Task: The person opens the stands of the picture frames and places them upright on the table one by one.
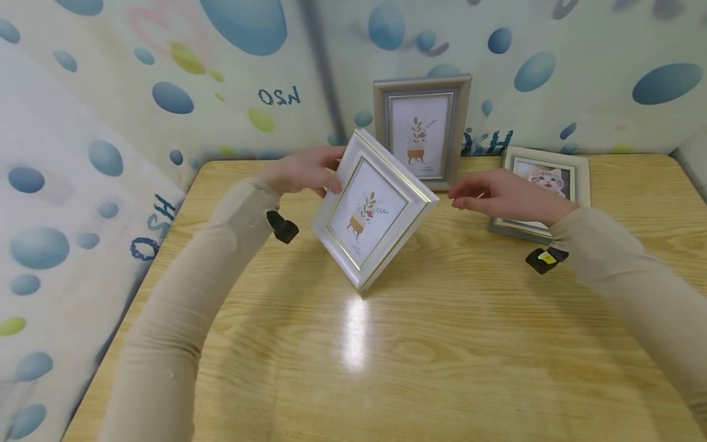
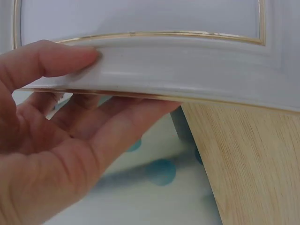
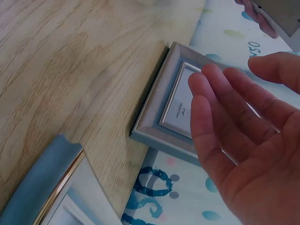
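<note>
A white picture frame (image 1: 367,215) with gold trim and a potted-plant print stands tilted, its lower corner close over the table. My left hand (image 1: 306,172) grips its upper left side. In the left wrist view, the thumb (image 2: 70,58) lies on the front border and the fingers pass behind the edge. My right hand (image 1: 505,193) holds nothing and is apart from the white frame's right corner. Its fingers are relaxed and slightly bent in the right wrist view. Behind the two hands, a taupe picture frame (image 1: 422,132) with a similar print leans against the wall.
Partly covered by my right hand and wrist, a cat picture frame (image 1: 577,178) sits at the back right. The wooden table (image 1: 442,350) meets a wall (image 1: 331,55) patterned with blue and green spots at its back edge. Another wall rises on the left.
</note>
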A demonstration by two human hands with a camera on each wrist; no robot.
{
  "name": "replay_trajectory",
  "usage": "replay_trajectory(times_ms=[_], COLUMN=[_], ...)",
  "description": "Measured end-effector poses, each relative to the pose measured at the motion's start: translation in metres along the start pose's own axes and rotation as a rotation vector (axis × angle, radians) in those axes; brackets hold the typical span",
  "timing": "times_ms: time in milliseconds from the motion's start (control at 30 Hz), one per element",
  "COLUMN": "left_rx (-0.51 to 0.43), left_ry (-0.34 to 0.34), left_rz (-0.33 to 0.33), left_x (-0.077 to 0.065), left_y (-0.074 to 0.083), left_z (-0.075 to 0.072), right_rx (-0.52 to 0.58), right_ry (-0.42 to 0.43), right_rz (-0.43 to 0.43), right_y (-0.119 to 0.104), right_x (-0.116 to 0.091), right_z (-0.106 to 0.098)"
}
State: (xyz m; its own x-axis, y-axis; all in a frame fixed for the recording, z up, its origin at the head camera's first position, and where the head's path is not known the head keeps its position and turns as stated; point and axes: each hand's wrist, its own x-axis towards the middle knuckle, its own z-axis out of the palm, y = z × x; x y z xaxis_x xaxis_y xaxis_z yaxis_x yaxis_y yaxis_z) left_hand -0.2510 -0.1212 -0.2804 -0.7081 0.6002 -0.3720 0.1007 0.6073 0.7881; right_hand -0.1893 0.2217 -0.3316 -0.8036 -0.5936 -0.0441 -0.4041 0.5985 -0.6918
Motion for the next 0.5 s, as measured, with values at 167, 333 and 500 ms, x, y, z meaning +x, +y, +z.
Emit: replay_trajectory(times_ms=[167,333,500], left_rx=[0.009,-0.030,-0.052], left_ry=[-0.035,-0.094,-0.120], left_rz=[0.036,0.113,0.167], left_x=[0.004,0.010,0.015], left_y=[0.009,0.016,0.023], left_z=[0.007,0.013,0.020], right_rx=[0.001,0.008,0.030], right_ry=[-0.015,-0.040,-0.051], right_rz=[-0.040,-0.078,-0.143], right_y=[-0.010,-0.021,-0.035], right_x=[0.009,0.019,0.026], right_z=[0.006,0.012,0.016])
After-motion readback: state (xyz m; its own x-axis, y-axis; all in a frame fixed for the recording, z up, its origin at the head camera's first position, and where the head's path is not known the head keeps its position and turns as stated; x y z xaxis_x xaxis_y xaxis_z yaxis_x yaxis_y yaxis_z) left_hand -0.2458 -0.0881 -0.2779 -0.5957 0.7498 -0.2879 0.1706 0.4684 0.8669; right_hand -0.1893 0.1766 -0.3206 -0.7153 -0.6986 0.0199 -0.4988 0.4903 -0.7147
